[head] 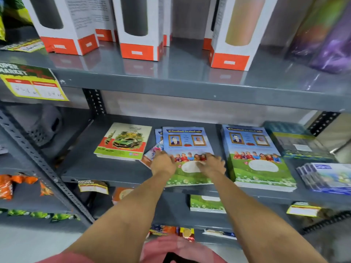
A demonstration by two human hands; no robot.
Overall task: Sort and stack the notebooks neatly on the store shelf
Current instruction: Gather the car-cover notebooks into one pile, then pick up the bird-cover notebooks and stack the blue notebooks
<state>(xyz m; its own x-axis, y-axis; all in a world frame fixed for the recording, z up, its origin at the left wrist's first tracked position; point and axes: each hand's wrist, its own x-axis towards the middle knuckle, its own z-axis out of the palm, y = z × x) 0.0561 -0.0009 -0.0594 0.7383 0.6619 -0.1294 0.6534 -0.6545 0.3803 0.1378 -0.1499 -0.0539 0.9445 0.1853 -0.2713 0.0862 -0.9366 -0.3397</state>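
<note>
Pink sleeves fill the bottom centre of the frame, and two bare forearms reach up from them to the middle shelf. Grey steel racking [190,80] spans the whole picture, its perforated uprights showing at centre left and far right.

On the top shelf, white-and-orange flask boxes [139,27] stand upright in a row, with a purple wrapped item at upper right. A yellow price tag [34,86] hangs from the shelf edge at upper left.

On the middle shelf, a tall stack of blue-and-green notebooks [260,158] lies right of centre. Just left of it is a looser pile of the same notebooks [187,145], its front edge jutting past the shelf lip, with a few differently coloured covers fanned out beneath its left side. Left again lies a small stack of green car-cover notebooks [123,143]. Packs of blue books sit at far right.

The left hand [163,163] and right hand [212,164] rest flat, fingers spread, on the loose pile's cover, one at each side.

Orange snack packets [11,185] show at lower left.
</note>
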